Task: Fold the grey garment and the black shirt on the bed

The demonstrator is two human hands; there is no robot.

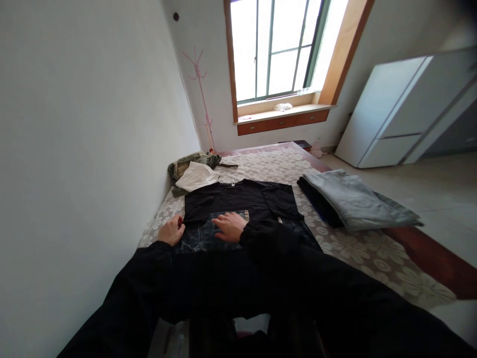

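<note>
A bed with a white floral lace cover (354, 251) carries a black cotton T-shirt with a marbled blue print (242, 201), spread flat under both hands. Beside it lies a folded stack of grey and dark trousers (357, 201), with a crumpled heap of olive and white clothes (194, 171) by the wall. The right hand (231, 226) rests released, palm down, on the print. The left hand (171, 231) seems clenched on the shirt's left edge.

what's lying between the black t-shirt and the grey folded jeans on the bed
Only bare floral bed cover shows between the black t-shirt and the grey folded jeans, apart from the dark garment tucked under the jeans' near edge. The head view shows this.
</note>
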